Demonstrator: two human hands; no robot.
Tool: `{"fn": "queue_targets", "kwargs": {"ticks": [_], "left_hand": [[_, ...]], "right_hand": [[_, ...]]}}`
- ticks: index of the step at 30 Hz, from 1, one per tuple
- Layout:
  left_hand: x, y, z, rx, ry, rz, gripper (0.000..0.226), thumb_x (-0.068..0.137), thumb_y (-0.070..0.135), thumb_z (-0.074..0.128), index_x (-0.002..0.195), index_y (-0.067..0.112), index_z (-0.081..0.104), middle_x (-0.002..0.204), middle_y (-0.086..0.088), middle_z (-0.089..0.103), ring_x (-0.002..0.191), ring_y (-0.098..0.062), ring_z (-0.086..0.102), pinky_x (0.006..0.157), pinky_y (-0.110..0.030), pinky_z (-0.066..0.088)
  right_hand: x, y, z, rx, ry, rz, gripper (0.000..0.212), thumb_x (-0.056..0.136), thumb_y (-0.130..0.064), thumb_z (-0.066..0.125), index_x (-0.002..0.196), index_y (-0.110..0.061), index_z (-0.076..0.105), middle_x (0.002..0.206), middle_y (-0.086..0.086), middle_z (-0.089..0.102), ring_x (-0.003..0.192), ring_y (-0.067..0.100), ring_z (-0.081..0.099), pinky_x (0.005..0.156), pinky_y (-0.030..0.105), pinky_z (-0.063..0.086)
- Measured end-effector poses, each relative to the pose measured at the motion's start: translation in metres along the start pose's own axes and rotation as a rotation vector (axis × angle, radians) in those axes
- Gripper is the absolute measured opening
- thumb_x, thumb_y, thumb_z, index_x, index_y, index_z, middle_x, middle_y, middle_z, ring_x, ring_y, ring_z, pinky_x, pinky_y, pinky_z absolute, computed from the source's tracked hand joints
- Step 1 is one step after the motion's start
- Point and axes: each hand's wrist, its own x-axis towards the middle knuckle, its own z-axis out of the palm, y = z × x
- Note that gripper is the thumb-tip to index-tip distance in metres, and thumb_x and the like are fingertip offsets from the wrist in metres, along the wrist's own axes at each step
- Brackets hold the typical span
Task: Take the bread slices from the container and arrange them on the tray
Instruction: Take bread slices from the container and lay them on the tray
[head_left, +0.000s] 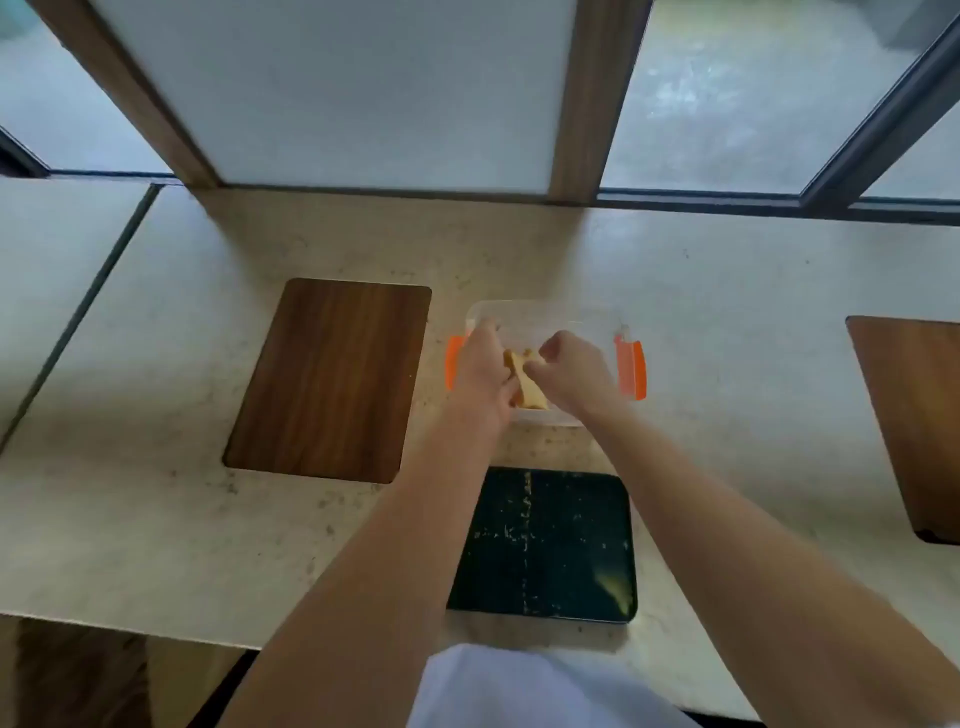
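Note:
A clear plastic container (582, 317) with orange side clips stands on the counter ahead of me. Both hands reach into it. My left hand (480, 371) and my right hand (571, 371) are each closed around pale bread slices (530, 395) inside the container; most of the bread is hidden by my fingers. The dark tray (550, 545) lies on the counter just in front of the container, near me, with crumbs on it and no bread.
A wooden board (327, 379) lies left of the container, and another wooden board (914, 415) sits at the right edge. The pale counter (156, 519) ends at windows behind. The counter's front edge is close to my body.

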Motion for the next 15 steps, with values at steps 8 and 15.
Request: {"fn": "queue_targets", "kwargs": {"ticks": [8, 15], "left_hand": [[0.047, 0.002, 0.023, 1.117, 0.109, 0.365, 0.029, 0.098, 0.021, 0.043, 0.071, 0.017, 0.052, 0.074, -0.003, 0.057, 0.077, -0.021, 0.061, 0.058, -0.027, 0.037], [0.078, -0.002, 0.033, 1.795, 0.105, 0.486, 0.026, 0.091, 0.031, 0.047, 0.088, 0.014, 0.065, 0.077, -0.003, 0.059, 0.067, -0.019, 0.054, 0.049, -0.030, 0.029]], "right_hand": [[0.021, 0.012, 0.021, -0.163, -0.110, 0.025, 0.029, 0.082, -0.043, 0.065, 0.092, -0.017, 0.056, 0.077, -0.006, 0.061, 0.075, 0.018, 0.064, 0.057, 0.030, 0.047], [0.026, 0.022, 0.030, -0.184, -0.255, 0.075, 0.037, 0.071, -0.063, 0.061, 0.089, -0.031, 0.056, 0.066, -0.012, 0.054, 0.057, 0.008, 0.050, 0.043, 0.026, 0.031]]}}
